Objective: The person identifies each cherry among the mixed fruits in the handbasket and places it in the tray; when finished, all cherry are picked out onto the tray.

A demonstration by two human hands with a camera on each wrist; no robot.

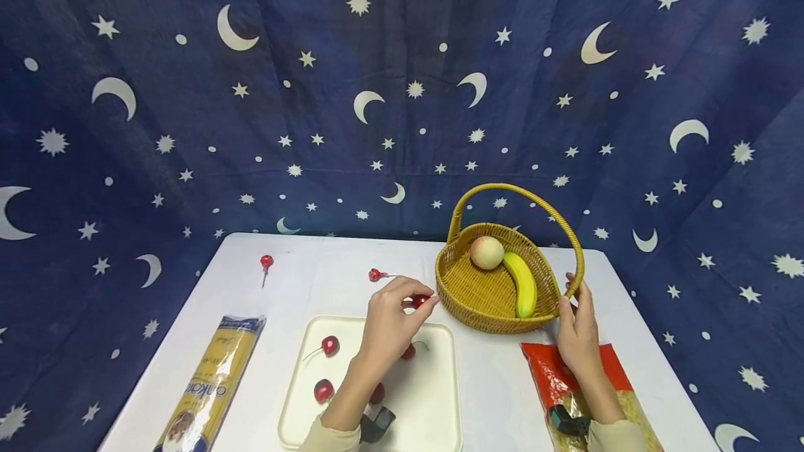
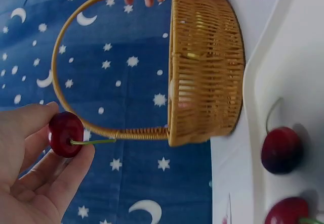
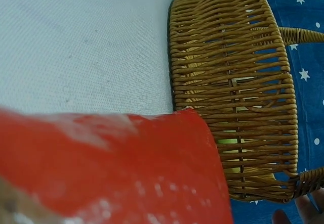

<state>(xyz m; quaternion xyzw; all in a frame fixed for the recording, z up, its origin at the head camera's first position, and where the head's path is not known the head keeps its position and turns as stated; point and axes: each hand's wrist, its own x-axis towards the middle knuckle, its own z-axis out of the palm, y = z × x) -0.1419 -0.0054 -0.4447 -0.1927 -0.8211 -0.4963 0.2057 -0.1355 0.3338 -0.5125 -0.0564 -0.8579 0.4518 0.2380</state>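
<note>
My left hand pinches a dark red cherry between thumb and fingers, its green stem pointing away from the palm. The cherry is above the table, just left of a wicker basket. Inside that basket lie a peach and a banana. With thumb and fingers my right hand grips the right base of the basket's arched handle. Below the left arm, a cream tray carries several cherries, some partly hidden by the arm.
Two red-wrapped lollipops lie toward the back of the white table. A long yellow pasta packet lies at the left. Under the right forearm is a red, see-through pasta bag. A starry blue cloth hangs behind.
</note>
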